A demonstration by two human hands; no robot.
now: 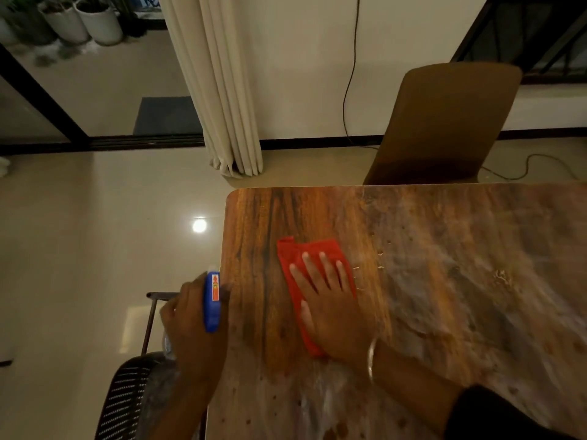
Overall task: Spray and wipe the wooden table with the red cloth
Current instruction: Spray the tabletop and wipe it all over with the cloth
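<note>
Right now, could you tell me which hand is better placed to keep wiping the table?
The right hand: it lies flat on the red cloth on the wooden table. The left hand is off the table's edge, holding the blue spray bottle.

- The wooden table [444, 281] is bare all the way right of the red cloth [305, 265], nothing standing on it, just wet smears and a few crumbs.
- Left of the cloth, a clear strip of wood runs to the table's left edge.
- At that edge the left hand [190, 325] holds the blue spray bottle [212, 301], blocking the near-left approach.
- Beyond the table's far edge stands a brown chair [444, 122], close against it.
</note>
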